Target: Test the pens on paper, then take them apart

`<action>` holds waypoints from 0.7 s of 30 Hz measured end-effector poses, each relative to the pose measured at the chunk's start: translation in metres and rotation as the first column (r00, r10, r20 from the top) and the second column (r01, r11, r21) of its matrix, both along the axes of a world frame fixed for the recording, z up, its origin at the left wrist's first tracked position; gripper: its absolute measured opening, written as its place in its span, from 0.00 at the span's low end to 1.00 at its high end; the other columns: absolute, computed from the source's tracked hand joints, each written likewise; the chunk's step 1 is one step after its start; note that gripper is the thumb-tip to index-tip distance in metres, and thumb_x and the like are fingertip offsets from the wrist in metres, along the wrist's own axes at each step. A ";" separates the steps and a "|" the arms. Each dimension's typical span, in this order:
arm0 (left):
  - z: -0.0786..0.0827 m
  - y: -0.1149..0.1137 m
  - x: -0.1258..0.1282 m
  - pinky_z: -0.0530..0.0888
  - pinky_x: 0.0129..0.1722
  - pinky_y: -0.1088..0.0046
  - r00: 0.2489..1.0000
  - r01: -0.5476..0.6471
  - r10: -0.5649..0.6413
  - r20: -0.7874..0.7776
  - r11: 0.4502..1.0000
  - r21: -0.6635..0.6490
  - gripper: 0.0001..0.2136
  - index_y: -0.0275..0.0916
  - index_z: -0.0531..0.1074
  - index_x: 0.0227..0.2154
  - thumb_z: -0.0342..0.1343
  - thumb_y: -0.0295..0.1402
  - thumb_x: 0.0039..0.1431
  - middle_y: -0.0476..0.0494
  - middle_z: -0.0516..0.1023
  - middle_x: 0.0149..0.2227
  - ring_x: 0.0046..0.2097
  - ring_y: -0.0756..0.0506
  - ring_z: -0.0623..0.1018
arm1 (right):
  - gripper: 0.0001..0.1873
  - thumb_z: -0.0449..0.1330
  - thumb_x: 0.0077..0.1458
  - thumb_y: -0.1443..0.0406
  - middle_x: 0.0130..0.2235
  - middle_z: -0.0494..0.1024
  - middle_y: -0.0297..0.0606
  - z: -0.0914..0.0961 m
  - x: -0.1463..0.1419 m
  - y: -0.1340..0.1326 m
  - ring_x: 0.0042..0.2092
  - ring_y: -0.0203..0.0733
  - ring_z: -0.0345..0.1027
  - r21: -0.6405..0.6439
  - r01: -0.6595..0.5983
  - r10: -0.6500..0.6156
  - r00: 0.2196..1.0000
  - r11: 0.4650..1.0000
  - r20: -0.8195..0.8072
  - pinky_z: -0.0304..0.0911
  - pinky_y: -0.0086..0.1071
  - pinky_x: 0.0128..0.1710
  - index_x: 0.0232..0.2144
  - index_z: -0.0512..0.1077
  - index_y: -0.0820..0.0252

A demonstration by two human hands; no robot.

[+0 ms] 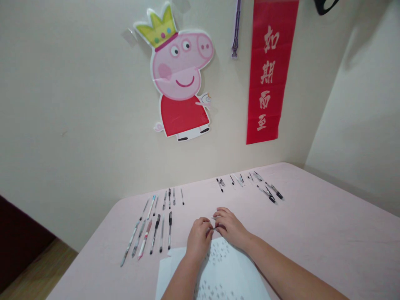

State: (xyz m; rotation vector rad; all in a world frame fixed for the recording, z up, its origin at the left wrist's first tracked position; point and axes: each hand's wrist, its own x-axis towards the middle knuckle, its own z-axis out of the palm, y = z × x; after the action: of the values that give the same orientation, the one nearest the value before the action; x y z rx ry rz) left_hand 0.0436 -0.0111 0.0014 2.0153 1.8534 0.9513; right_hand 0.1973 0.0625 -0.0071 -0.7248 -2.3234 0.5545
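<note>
My left hand (200, 236) is closed in a pinch, its fingertips meeting those of my right hand (230, 226) just above the top edge of the paper. Between them shows a small thin dark piece (215, 228), which looks like part of a pen; most of it is hidden by the fingers. The fingers of my right hand are bent around it, and a pale tip (213, 217) sticks out by the index finger. White sheets of paper (237, 271) with rows of dark handwritten marks lie beneath my wrists.
Several pens (156, 228) lie in two rows on the pink tablecloth (312, 241) to the left. Toward the back right are several pen parts (240, 180) and black-capped pens (275, 191). Behind the table rises a wall with a pig cutout (183, 79) and a red banner (271, 71).
</note>
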 end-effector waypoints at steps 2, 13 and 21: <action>0.001 0.000 0.001 0.68 0.45 0.64 1.000 -0.021 0.021 -0.007 1.000 0.000 0.08 0.39 0.73 0.29 0.50 0.24 0.51 0.42 0.73 0.38 0.43 0.44 0.71 | 0.09 0.59 0.46 0.75 0.42 0.74 0.39 0.000 0.000 0.000 0.54 0.46 0.58 0.006 0.000 0.000 1.000 1.000 0.001 0.54 0.45 0.55 0.26 0.74 0.57; -0.002 0.000 -0.002 0.68 0.46 0.63 0.993 -0.109 0.107 0.041 0.994 0.028 0.07 0.37 0.73 0.32 0.51 0.25 0.51 0.41 0.73 0.39 0.43 0.44 0.72 | 0.08 0.58 0.47 0.75 0.41 0.74 0.42 -0.002 0.002 0.004 0.52 0.48 0.59 0.007 0.123 -0.123 0.992 0.992 -0.017 0.56 0.46 0.53 0.25 0.74 0.59; -0.016 0.007 -0.005 0.69 0.51 0.61 0.974 -0.135 0.111 0.200 0.985 0.111 0.13 0.36 0.73 0.41 0.49 0.27 0.54 0.39 0.76 0.43 0.47 0.44 0.74 | 0.12 0.56 0.48 0.75 0.42 0.74 0.42 -0.003 0.001 0.003 0.53 0.47 0.59 0.080 0.078 -0.075 0.996 0.994 -0.040 0.57 0.46 0.53 0.33 0.75 0.58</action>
State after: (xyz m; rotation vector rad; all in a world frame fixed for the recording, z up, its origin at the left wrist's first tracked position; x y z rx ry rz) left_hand 0.0381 -0.0036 -0.0149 1.8159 1.8716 1.2772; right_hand 0.1981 0.0657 -0.0099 -0.7548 -2.2604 0.4325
